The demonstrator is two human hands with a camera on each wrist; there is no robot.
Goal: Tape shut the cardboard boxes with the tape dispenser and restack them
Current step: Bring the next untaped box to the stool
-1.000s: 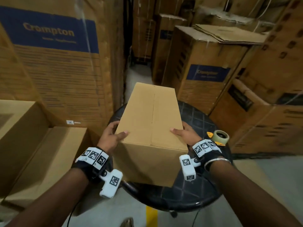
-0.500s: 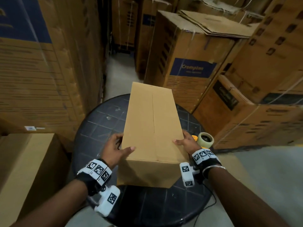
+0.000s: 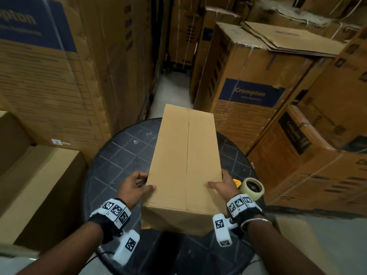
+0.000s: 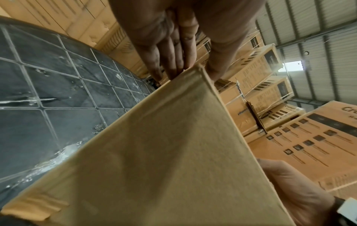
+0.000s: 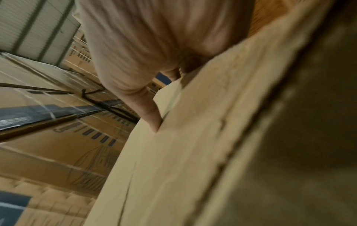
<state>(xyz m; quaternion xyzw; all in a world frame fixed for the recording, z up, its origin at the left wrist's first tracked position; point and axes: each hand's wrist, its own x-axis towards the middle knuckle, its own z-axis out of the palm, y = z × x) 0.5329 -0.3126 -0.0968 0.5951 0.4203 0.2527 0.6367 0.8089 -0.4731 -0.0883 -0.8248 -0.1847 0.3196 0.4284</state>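
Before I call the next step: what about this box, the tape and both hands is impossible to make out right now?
- Tape dispenser: head view, the right hand covers most of its yellow body; only the roll shows.
- Box: contents unseen; flaps closed. Whether clear tape covers the centre seam is too fine to tell.
- Left hand fingers: head view, hidden behind the box's side.
- Right wrist view: blurred.

A plain cardboard box [image 3: 186,161] lies lengthwise on the round dark tabletop [image 3: 119,155], flaps closed, centre seam untaped. My left hand [image 3: 133,188] holds its near left edge, thumb on top. My right hand [image 3: 222,187] holds the near right edge likewise. The tape dispenser [image 3: 252,188] sits just beside my right hand.
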